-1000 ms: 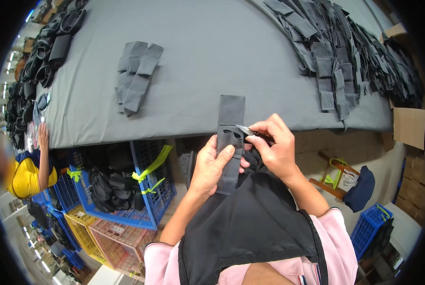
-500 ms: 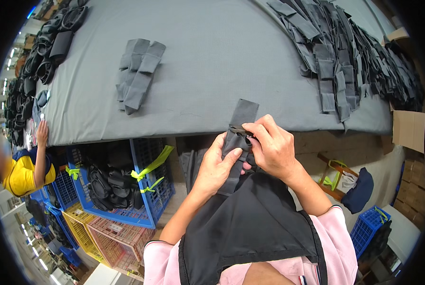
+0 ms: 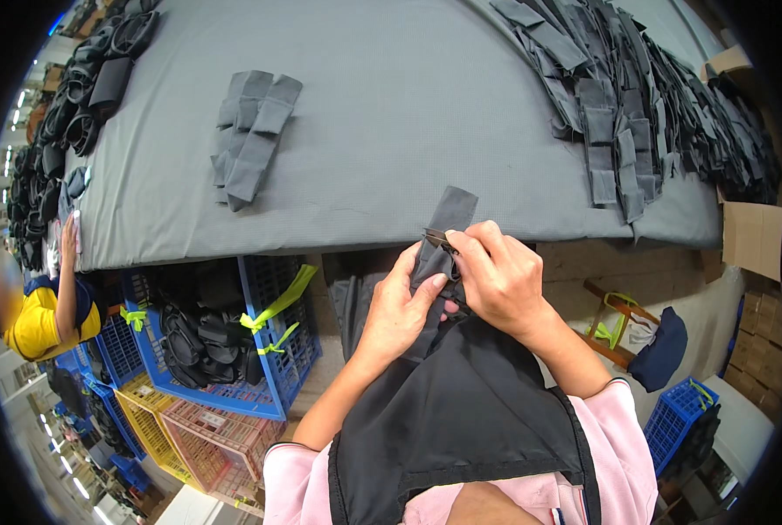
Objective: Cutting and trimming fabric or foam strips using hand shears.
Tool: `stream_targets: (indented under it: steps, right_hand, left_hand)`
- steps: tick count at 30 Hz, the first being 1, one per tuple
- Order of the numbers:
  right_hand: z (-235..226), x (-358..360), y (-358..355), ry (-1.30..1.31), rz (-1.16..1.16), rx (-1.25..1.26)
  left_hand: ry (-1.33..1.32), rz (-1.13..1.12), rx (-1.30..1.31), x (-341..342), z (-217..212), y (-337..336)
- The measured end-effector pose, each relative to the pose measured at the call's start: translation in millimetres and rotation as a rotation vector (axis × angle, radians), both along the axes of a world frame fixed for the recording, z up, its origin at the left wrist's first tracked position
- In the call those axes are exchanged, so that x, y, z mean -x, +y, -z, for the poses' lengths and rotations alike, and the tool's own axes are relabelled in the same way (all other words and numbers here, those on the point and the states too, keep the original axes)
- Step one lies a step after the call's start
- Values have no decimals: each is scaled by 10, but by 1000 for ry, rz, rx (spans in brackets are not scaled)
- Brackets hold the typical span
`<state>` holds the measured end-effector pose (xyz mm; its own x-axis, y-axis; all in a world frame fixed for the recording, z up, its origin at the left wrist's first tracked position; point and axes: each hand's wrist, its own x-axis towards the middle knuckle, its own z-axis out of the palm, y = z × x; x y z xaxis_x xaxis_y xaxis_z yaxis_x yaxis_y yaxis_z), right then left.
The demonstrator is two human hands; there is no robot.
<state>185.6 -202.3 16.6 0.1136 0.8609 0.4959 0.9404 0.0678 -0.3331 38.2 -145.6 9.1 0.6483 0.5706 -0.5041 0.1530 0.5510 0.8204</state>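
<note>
A dark grey folded fabric strip is pinched in my left hand, thumb on top, at the near edge of the table. Its upper end points away over the grey tabletop, and its lower part hangs down against my black apron. My right hand is closed around what looks like small metal thread snips. The tips lie across the strip just above my left fingers; the rest is hidden in my right palm. Several finished-looking grey strips lie to the left on the table.
A large heap of similar strips covers the table's right side. Black rounded pieces pile at the far left, near a co-worker in yellow. Below the edge stand a blue crate, pink crate and wooden stool.
The snips' tips have shifted slightly left across the strip, and the strip's upper end has tilted a little to the right. The co-worker's hand has drawn slightly left.
</note>
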Motion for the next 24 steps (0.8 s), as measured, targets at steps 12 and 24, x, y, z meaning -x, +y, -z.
stream_targets:
  steps: [12, 24]
  right_hand:
    - [-84, -6, -92, 438, 129, 33]
    - [-37, -92, -126, 582, 67, 137]
  left_hand:
    - [130, 31, -121, -45, -61, 2]
    - [-91, 23, 146, -16, -90, 51]
